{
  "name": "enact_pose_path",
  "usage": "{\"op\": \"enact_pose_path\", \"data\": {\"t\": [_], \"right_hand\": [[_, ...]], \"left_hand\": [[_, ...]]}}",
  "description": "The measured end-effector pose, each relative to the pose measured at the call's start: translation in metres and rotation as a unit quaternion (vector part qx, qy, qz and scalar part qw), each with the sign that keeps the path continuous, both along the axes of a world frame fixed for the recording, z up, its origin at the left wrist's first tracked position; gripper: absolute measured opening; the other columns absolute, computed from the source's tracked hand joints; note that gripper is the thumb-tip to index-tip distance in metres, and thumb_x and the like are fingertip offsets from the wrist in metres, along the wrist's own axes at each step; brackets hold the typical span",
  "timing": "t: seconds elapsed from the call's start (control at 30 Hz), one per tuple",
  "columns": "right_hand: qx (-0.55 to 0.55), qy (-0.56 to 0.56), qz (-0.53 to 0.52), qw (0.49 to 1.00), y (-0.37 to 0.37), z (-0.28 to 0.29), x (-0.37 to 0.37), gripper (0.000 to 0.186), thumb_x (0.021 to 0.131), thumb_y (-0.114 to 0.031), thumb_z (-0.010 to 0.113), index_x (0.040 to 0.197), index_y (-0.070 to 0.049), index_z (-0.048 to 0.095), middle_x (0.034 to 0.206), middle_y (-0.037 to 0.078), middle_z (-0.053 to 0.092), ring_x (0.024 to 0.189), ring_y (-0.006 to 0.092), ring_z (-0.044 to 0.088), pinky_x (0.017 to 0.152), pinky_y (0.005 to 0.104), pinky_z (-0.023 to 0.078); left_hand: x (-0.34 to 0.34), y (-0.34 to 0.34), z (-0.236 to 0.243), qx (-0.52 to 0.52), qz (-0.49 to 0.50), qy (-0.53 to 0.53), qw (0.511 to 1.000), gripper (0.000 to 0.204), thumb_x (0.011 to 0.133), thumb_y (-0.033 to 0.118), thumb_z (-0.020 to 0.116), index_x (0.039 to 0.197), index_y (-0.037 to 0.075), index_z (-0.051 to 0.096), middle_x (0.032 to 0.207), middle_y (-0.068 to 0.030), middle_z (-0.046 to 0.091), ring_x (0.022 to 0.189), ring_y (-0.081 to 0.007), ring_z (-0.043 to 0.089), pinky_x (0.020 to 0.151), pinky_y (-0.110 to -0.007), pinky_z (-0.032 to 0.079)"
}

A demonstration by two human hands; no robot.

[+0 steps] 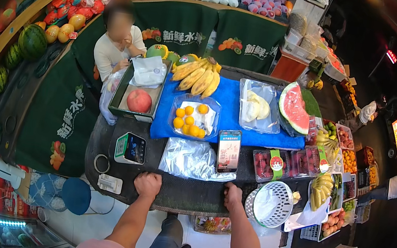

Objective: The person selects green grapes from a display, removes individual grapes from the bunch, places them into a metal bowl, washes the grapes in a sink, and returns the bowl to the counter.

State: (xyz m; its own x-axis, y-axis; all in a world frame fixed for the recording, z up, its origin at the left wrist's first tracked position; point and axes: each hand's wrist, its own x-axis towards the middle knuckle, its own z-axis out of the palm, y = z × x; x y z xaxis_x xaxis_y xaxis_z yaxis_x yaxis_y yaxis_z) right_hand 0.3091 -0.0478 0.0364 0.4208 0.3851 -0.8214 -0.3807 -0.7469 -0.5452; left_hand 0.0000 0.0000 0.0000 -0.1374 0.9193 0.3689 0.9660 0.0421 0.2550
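My left hand (pixel 148 184) rests as a fist on the dark counter, with nothing visible in it. At the counter's front edge my right hand (pixel 232 195) is also closed, its fingers curled and partly hidden. Ahead, between them, lie clear plastic bags (pixel 187 159) and a phone (pixel 228 151) with a lit screen. A small payment device (pixel 130 148) stands beyond my left hand, near a roll of tape (pixel 101 163) and a white holder (pixel 109 183). Right of my right hand is a white perforated basket (pixel 286 201) with a bag inside.
On a blue cloth (pixel 160 124) sit a tub of small orange fruits (pixel 192 119), bananas (pixel 196 76) and a packed pale fruit (pixel 256 107). A cut watermelon (pixel 295 108) and berry boxes (pixel 274 165) stand right. A person (pixel 120 42) sits behind a box with a peach (pixel 139 101).
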Motion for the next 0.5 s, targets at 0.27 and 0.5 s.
{"op": "enact_pose_path", "data": {"t": [0.27,0.5], "right_hand": [[0.053,-0.036,0.005,0.998,-0.010,0.000,-0.003,0.035,0.083,-0.029,0.064,0.056,-0.011,0.049,0.046,-0.001,0.038,0.034,0.0147,0.033,0.035,0.0333,0.023],[0.011,-0.032,0.031,0.999,-0.012,0.002,-0.002,0.037,0.087,-0.031,0.064,0.059,-0.013,0.048,0.046,-0.002,0.034,0.035,0.0128,0.029,0.037,0.0327,0.020]], "left_hand": [[-0.006,-0.005,0.007,-0.010,-0.060,-0.055,0.997,0.025,0.076,0.020,0.061,0.058,0.003,0.064,0.068,-0.0164,0.066,0.064,-0.0356,0.065,0.063,-0.047,0.053],[-0.023,-0.027,0.033,-0.109,-0.166,-0.096,0.975,0.029,0.084,0.021,0.064,0.062,0.003,0.062,0.072,-0.0170,0.063,0.069,-0.0387,0.062,0.063,-0.051,0.049]]}}
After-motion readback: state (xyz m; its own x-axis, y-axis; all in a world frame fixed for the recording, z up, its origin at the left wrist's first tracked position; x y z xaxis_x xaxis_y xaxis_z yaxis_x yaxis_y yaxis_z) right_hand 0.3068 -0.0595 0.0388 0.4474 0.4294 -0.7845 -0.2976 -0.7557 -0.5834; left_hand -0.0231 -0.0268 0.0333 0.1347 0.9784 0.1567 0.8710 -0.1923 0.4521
